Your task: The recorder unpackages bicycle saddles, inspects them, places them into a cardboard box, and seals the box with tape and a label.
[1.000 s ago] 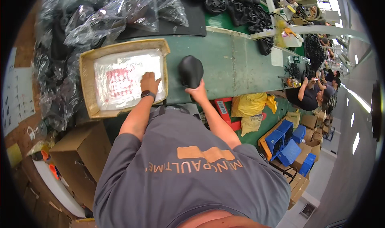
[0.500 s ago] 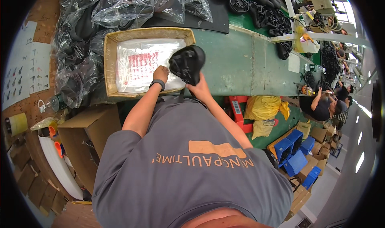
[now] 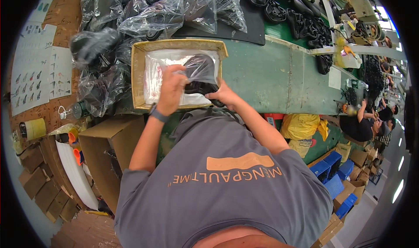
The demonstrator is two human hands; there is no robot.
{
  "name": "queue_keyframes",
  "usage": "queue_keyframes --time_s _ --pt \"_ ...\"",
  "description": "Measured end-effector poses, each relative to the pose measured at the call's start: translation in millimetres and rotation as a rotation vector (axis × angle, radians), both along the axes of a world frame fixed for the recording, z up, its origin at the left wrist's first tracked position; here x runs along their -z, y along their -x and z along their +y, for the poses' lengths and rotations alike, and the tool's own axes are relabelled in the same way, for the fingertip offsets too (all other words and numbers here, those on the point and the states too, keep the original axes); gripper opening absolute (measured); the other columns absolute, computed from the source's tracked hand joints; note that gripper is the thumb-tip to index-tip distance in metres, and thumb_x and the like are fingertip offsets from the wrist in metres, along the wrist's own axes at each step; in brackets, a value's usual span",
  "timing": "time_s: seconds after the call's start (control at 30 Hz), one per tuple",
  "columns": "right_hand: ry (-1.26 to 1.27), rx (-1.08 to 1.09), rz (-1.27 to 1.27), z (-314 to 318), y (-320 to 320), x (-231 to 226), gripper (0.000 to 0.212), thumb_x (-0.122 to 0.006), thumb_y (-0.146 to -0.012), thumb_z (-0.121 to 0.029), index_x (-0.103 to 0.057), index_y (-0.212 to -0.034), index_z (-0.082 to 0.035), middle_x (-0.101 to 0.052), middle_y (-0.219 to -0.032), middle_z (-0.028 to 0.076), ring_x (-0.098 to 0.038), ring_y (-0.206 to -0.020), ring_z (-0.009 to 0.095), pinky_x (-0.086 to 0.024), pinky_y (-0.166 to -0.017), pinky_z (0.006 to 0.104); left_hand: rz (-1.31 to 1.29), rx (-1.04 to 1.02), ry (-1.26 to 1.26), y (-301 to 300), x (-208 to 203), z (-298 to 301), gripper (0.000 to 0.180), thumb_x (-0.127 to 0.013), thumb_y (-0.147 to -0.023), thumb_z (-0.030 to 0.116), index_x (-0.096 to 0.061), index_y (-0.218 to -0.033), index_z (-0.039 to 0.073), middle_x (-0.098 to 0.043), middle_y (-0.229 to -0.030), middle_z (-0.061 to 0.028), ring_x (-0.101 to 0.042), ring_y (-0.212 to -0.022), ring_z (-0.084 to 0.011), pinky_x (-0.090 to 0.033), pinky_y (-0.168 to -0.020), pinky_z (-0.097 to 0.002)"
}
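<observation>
A black bicycle saddle point(image 3: 198, 87) is over the cardboard box point(image 3: 136, 80), its wide end covered by a clear plastic bag point(image 3: 201, 67). My right hand point(image 3: 224, 94) grips the saddle's narrow end at the box's right edge. On the saddle's left side, my left hand point(image 3: 171, 88) is closed with curled fingers on the bag's edge; motion smears it a little. Beneath both lies a stack of clear bags point(image 3: 152, 69) with red print, filling the box. The saddle's underside is partly hidden by the film and my fingers.
Bagged saddles point(image 3: 102, 47) are heaped left of and behind the box. Bare saddles point(image 3: 301, 23) lie at the far right of the green bench point(image 3: 262, 77). An open carton point(image 3: 104, 143) stands below left, yellow sacks point(image 3: 301, 128) below right. Other people sit farther right.
The saddle has moved down and left over the box, and clear film now covers its wide end. My left hand has come up off the stack, holding the bag.
</observation>
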State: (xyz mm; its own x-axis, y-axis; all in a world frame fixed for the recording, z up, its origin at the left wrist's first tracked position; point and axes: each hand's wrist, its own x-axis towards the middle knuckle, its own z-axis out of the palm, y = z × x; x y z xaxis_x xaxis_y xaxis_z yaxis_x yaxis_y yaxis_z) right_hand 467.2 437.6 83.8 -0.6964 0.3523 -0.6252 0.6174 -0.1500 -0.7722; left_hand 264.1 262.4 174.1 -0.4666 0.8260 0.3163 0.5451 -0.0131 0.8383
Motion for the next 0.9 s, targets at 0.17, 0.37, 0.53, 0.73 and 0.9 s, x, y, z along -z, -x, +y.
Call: queue_keyframes --time_s 0.17,0.37,0.53,0.73,0.9 --pt "1.159 0.152 0.370 68.8 -21.6 -68.1 0.058 -0.056 -0.112 -0.039 -0.042 -0.156 -0.004 -0.070 -0.102 0.011 -0.066 -0.069 0.017 -0.055 -0.056 0.0295 -0.055 -0.550 -0.003 90.8 -86.5 -0.7 0.024 -0.052 -0.114 0.024 -0.065 -0.108 0.005 -0.063 -0.100 -0.0031 -0.058 -0.090 -0.0152 -0.050 -0.084 -0.0299" --pt "0.350 0.554 0.143 212.3 -120.5 -3.2 0.064 -0.076 -0.101 -0.029 -0.049 -0.152 -0.001 -0.071 -0.107 0.010 -0.071 -0.082 0.017 -0.061 -0.070 0.0310 -0.163 -0.965 -0.241 303.0 -135.6 -93.0 0.028 -0.053 -0.112 0.016 -0.063 -0.129 -0.004 -0.071 -0.118 -0.0169 -0.071 -0.106 -0.0230 -0.060 -0.099 -0.0328" --pt "-0.214 0.736 -0.253 394.0 -298.5 99.8 0.070 -0.082 -0.093 -0.031 -0.054 -0.148 0.002 -0.073 -0.115 0.013 -0.072 -0.092 0.020 -0.061 -0.082 0.0342 -0.171 -0.779 -0.142 271.6 -130.9 3.9 0.036 -0.053 -0.115 0.026 -0.062 -0.131 -0.005 -0.070 -0.132 -0.0188 -0.069 -0.123 -0.0260 -0.057 -0.109 -0.0382" --pt "-1.001 0.480 -0.756 617.6 -415.7 120.2 0.080 -0.081 -0.085 -0.033 -0.050 -0.147 0.007 -0.063 -0.141 0.032 -0.061 -0.129 0.047 -0.049 -0.110 0.0512 0.016 -0.910 0.269 103.9 -21.8 47.9 0.034 -0.060 -0.112 0.025 -0.061 -0.136 -0.001 -0.072 -0.114 -0.0104 -0.067 -0.101 -0.0166 -0.056 -0.090 -0.0319" --pt "-1.259 0.153 -0.888 739.7 -482.5 121.2 0.072 -0.079 -0.086 -0.037 -0.057 -0.138 0.007 -0.060 -0.143 0.032 -0.057 -0.134 0.047 -0.045 -0.115 0.0530 0.084 -0.780 0.513 -52.8 81.6 72.5 0.030 -0.064 -0.109 0.018 -0.065 -0.135 0.002 -0.072 -0.105 -0.0081 -0.066 -0.090 -0.0148 -0.056 -0.079 -0.0306"
